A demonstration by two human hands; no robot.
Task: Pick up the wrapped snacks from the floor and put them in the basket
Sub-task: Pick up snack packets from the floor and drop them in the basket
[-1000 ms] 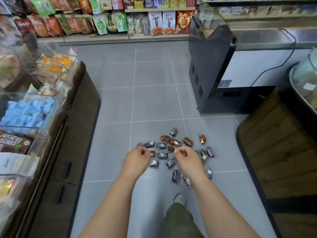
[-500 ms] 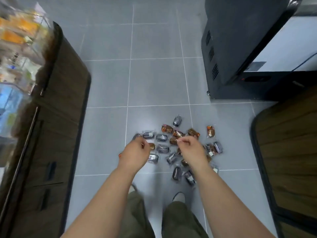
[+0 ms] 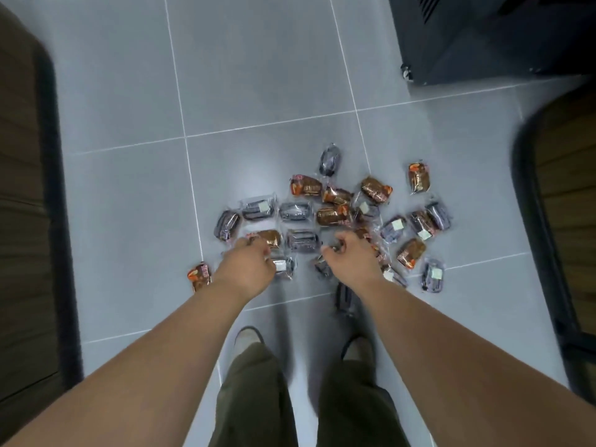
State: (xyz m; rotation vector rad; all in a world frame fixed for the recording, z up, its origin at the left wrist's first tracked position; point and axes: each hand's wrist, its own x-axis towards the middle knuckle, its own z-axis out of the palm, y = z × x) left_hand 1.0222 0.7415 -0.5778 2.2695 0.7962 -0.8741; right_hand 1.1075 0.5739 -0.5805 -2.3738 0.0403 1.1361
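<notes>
Print on snack wrappers (image 3: 332,215) apparently illegible.

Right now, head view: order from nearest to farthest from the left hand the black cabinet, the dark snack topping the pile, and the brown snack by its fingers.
1. brown snack, by the fingertips of the left hand.
2. dark snack, far edge of the pile.
3. black cabinet, upper right corner.

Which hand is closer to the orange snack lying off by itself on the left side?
Left. The left hand is just to the right of the orange snack, with its wrist beside it; the right hand is farther right, past the left hand.
</notes>
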